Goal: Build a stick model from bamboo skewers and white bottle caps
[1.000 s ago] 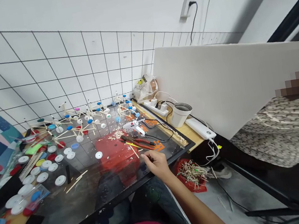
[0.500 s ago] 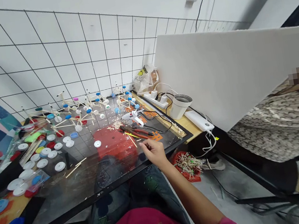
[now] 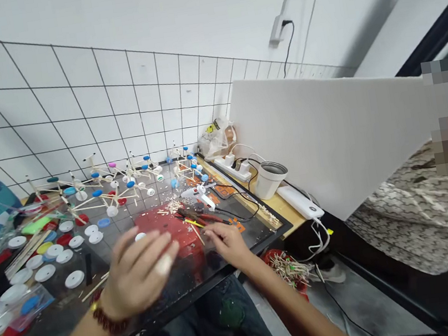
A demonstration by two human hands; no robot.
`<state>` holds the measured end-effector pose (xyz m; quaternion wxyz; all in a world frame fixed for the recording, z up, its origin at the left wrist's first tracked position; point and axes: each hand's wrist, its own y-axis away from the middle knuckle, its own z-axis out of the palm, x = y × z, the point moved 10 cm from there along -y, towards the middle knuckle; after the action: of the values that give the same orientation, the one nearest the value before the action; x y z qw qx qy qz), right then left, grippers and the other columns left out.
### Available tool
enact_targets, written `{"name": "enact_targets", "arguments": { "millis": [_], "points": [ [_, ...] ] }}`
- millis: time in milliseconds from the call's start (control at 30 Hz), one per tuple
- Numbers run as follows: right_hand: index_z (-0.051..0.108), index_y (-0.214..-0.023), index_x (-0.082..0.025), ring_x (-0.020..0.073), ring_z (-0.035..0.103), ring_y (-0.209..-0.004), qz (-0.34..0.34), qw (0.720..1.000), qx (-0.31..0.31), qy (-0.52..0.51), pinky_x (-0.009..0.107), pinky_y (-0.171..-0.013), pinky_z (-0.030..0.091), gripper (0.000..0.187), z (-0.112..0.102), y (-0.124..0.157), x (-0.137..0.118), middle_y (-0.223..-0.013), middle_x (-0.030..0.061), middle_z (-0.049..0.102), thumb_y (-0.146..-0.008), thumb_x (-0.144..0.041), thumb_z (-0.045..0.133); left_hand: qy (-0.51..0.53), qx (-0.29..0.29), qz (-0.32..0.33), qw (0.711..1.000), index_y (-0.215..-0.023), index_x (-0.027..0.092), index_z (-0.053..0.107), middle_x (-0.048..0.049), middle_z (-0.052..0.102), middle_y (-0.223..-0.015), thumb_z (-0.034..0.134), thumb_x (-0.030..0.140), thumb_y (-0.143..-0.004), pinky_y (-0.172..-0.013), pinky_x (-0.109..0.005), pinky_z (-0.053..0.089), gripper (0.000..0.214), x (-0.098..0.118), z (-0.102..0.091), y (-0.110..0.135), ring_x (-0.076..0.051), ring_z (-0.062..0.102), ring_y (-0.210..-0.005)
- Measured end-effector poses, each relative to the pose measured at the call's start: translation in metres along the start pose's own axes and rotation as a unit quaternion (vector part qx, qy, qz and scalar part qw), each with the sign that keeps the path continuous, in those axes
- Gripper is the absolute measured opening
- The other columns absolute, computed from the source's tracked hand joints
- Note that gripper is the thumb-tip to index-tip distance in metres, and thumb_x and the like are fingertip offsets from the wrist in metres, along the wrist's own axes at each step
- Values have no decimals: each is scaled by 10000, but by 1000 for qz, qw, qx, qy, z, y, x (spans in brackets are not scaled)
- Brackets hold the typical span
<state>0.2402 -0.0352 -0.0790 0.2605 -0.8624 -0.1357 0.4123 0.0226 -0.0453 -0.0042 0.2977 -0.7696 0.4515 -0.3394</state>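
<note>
Tabletop (image 3: pixel 175 289), left hand (image 3: pixel 141 273) hovering, right hand (image 3: pixel 231 244) curled

The only camera sits on the person's head, looking forward and down from close above the lap (image 3: pixel 198 332). The hands (image 3: pixel 137 276) come nearest the lens; beyond them the view crosses the counter (image 3: pixel 178 284) to the gridded wall (image 3: pixel 123 110), with a white board (image 3: pixel 307 133) along the right.

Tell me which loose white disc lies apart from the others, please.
The white disc partly behind the left hand; the other loose white discs lie grouped farther left.
</note>
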Motion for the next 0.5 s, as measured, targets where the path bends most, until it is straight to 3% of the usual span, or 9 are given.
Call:
{"name": "enact_targets", "arguments": {
  "millis": [67, 167, 267, 333, 400, 500],
  "points": [
    [706, -947, -192, 171, 665, -804, -12, 999, 50, 7, 282, -755, 498, 235, -15, -26, 2, -868, 63, 727, -940, -240, 476, -70, -37, 63, 995, -974, 290, 712, -29, 734, -933, 656, 173, -823, -933, -435, 473, 199, -7, 21, -15, -218, 652, -904],
    [686, -814, -196, 172, 643, -773, -23, 990, 139, 9, 292, -749, 495, 187, -33, -60, 9, -809, 52, 709, -911, -268, 543, -100, -35, 34, 994, -765, 227, 692, -35, 679, -688, 614, 228, -857, -698, -339, 495, 120, -36, 42, -31, -179, 607, -669],
    [649, -756, -186, 167, 618, -746, -49, 982, 182, 29, 283, -728, 478, 195, -33, -74, 11, -764, 47, 679, -902, -298, 586, -78, -31, 13, 996, -716, 222, 671, -26, 635, -627, 611, 251, -865, -679, -316, 490, 163, -50, 55, -29, -162, 588, -624],
    [649, -779, -182, 165, 613, -745, -80, 982, 160, 61, 281, -731, 461, 197, -20, -73, 8, -756, 46, 677, -921, -299, 577, -59, -26, 19, 998, -794, 229, 686, -33, 648, -668, 600, 230, -870, -725, -327, 512, 115, -47, 57, -19, -169, 613, -673],
    [662, -813, -186, 164, 614, -745, -115, 982, 95, 114, 281, -734, 440, 193, 1, -68, 4, -758, 43, 686, -938, -294, 563, -51, -29, 43, 997, -888, 234, 689, -37, 660, -708, 578, 197, -878, -770, -346, 534, 117, -37, 59, -9, -172, 627, -710],
    [678, -826, -196, 162, 601, -731, -145, 969, 10, 201, 285, -715, 397, 192, 24, -59, 1, -752, 37, 682, -943, -292, 560, -65, -52, 127, 988, -958, 201, 669, -24, 648, -695, 553, 118, -875, -798, -374, 553, 165, -4, 70, 3, -161, 614, -693]
  ]
}}
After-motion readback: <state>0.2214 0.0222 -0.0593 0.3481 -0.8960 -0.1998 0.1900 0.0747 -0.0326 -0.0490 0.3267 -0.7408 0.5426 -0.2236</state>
